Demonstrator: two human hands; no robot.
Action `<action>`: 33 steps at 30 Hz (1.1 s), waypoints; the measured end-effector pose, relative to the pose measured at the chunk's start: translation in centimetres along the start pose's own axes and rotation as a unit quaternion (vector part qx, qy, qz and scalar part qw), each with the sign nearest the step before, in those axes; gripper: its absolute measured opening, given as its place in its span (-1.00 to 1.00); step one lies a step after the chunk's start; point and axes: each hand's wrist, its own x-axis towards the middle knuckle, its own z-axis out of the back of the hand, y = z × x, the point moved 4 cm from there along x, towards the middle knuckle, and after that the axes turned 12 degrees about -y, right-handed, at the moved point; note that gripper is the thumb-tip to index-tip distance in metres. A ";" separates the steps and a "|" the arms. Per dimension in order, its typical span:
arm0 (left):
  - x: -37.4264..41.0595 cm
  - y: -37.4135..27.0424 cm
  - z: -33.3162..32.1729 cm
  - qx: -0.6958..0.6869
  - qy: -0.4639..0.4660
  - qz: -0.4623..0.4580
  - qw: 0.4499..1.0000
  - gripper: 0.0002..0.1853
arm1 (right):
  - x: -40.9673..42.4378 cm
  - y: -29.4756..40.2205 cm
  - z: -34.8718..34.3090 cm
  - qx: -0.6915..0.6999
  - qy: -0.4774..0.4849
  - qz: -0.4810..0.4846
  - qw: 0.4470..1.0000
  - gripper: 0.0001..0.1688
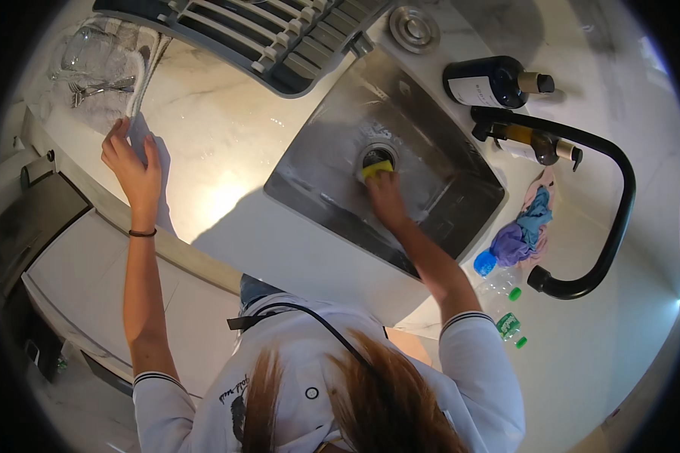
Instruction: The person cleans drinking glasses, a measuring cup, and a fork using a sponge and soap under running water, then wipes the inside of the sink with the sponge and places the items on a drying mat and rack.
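Note:
My right hand (386, 195) is down in the stainless steel sink (328, 153), gripping a yellow sponge (377, 169) against the rim of the drain (378, 152). Wet streaks and some foam show on the sink floor. Over the marble-patterned countertop (215, 130) at the left, my left hand (130, 161) has its fingers apart and nothing in it. Its fingertips are by the corner of a folded towel (141, 62); whether they touch it I cannot tell. On the towel lie clear glassware (85, 48) and forks (79, 93).
A grey dish rack (277, 42) stands beyond the sink, with a metal sink strainer (414, 29) beside it. Along the right are a dark pump bottle (481, 82), an amber pump bottle (521, 139), a black faucet (623, 187), crumpled cloths (521, 232) and plastic bottles (508, 325).

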 end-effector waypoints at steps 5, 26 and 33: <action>0.2 -0.6 0.2 0.006 0.001 0.001 1.000 -0.55 | -1.1 -7.1 4.6 -0.074 0.047 -0.032 0.996 -0.56; 0.1 -0.2 0.0 0.006 0.000 -0.018 1.000 -0.55 | 8.4 -7.7 3.1 -0.107 0.023 -0.073 0.991 -0.62; -0.3 -0.3 0.2 0.013 0.004 0.011 1.000 -0.52 | -1.8 0.2 0.6 -0.008 0.073 0.044 0.996 -0.68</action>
